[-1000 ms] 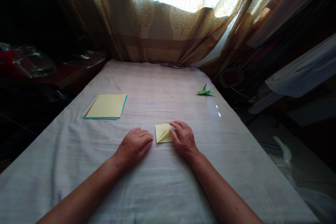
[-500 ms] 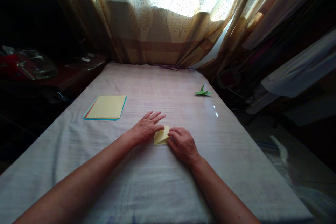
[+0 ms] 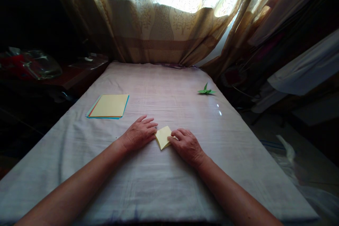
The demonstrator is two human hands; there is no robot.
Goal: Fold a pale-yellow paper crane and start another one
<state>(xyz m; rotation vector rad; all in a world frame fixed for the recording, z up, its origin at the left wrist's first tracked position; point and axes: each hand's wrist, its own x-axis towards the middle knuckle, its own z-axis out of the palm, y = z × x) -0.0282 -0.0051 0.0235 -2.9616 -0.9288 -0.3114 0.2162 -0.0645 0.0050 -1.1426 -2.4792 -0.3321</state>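
A small yellow origami paper (image 3: 163,135), folded into a diamond with layered lower edges, lies at the middle of the table. My right hand (image 3: 187,144) pinches its right corner, thumb on top and fingers bent. At the left corner is my left hand (image 3: 140,133), open, its fingers stretched and spread over the cloth and its thumb side against the paper's edge. Whether the left thumb presses on the paper is hard to make out. Farther back on the right stands a green folded paper crane (image 3: 206,90).
A stack of square coloured paper (image 3: 109,106), pale yellow on top, lies on the left. White cloth (image 3: 159,187) covers the table. Beyond its far edge hangs a patterned curtain (image 3: 159,24). A side surface at left holds clear plastic packaging (image 3: 43,67).
The yellow paper has turned and now shows a flat diamond face instead of a slanting flap. My left hand has drawn left, off its top. My right hand still grips the right side.
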